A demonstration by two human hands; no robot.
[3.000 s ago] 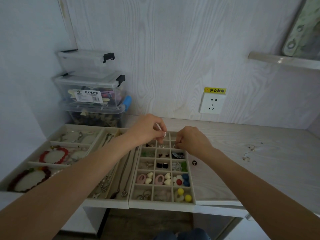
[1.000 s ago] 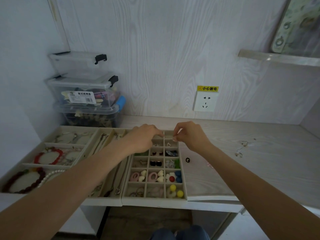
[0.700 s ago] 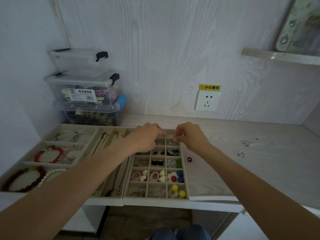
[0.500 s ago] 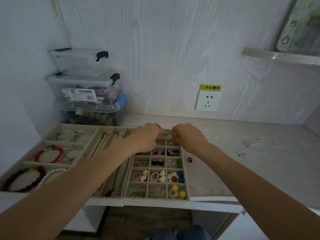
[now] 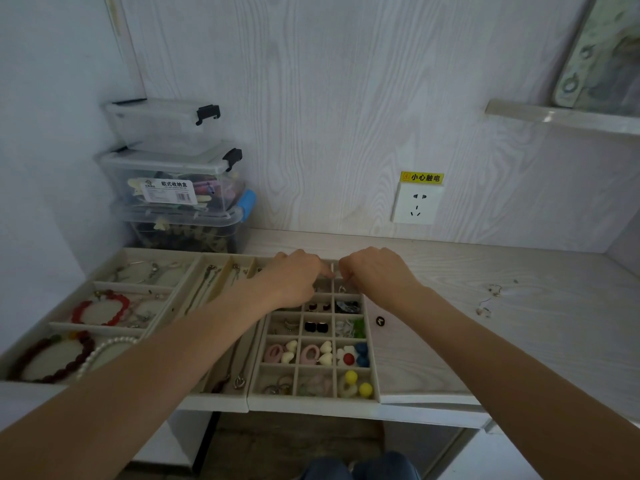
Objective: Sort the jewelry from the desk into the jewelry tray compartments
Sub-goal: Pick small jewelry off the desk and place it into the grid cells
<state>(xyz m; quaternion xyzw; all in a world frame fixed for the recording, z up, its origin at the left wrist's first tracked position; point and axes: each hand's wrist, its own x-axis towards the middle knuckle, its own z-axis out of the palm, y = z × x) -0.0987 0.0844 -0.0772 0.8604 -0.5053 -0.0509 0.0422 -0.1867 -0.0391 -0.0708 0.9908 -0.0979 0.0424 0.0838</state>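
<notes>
You sit in a home room, at a built-in wooden desk (image 5: 485,323) in a corner with a wall socket (image 5: 415,206), stacked plastic storage boxes (image 5: 173,181) and a small shelf (image 5: 561,116).

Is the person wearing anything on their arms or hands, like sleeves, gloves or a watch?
No. Both forearms are bare as far as the picture shows, with no sleeves in view. The left hand and the right hand have no gloves, and no watch or bracelet shows on either wrist. Rings cannot be made out.
</notes>
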